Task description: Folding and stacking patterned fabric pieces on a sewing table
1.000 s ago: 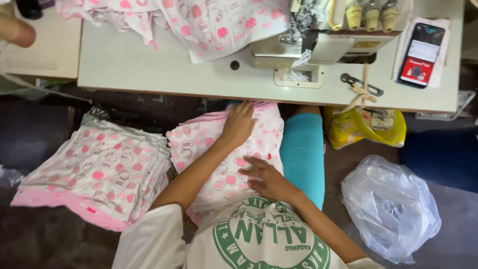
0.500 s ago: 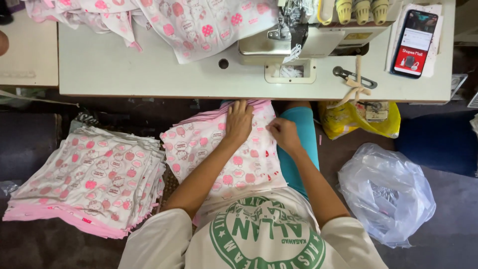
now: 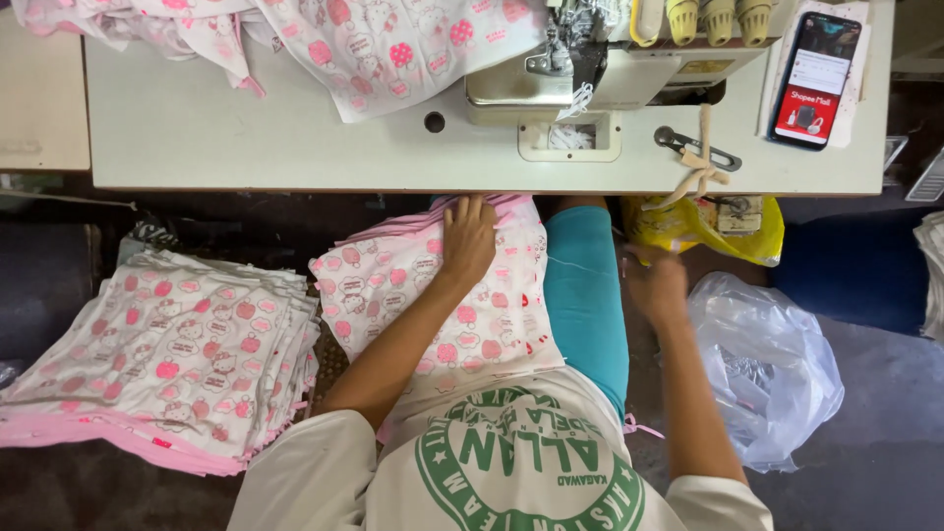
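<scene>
Pink-print fabric [image 3: 433, 295] under flat, open left hand [image 3: 468, 239]; right hand [image 3: 654, 285] blurred, grip can't tell.

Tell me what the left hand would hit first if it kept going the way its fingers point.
The left hand lies flat on the printed fabric on the lap, fingers pointing at the table edge. Going straight on, it would probably meet that edge first, or slip under it; depth is unclear.

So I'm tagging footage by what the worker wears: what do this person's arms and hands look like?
Both arms are bare from above the elbow down. The left hand and right hand wear no gloves; no rings, watch or bracelets show, though the right one is motion-blurred. Short white sleeves belong to a white T-shirt with a round green printed emblem.
</scene>
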